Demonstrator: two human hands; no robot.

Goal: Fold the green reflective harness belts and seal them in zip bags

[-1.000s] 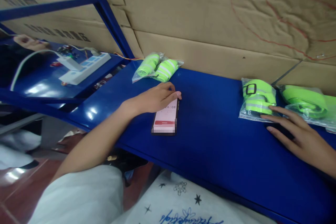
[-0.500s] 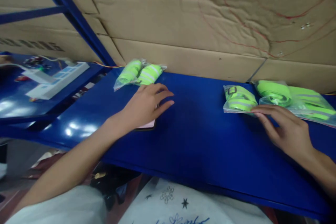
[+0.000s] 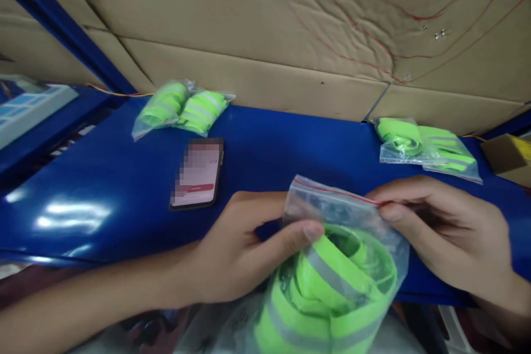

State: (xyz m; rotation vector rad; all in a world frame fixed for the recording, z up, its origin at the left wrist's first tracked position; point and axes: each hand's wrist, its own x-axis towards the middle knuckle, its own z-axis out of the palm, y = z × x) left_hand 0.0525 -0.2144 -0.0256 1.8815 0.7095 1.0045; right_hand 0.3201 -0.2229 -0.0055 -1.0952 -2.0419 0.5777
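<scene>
A clear zip bag (image 3: 332, 265) with a rolled neon-green reflective band inside is held over the front edge of the blue shelf (image 3: 103, 188). My left hand (image 3: 236, 249) grips the bag's left side, thumb pressed on the plastic. My right hand (image 3: 440, 227) pinches the bag's red-striped top edge at its right end. A phone (image 3: 197, 173) with a lit screen lies on the shelf left of my hands, apart from them.
Two bagged green bands (image 3: 182, 108) lie at the back left against the cardboard wall (image 3: 265, 27). More bagged bands (image 3: 427, 144) sit at the back right, beside a small cardboard box (image 3: 504, 152). A blue rack post (image 3: 62, 27) slants at the left.
My left hand left the phone and my right hand left the shelf. Both now hold one bagged band lifted toward me. The view turned right.
</scene>
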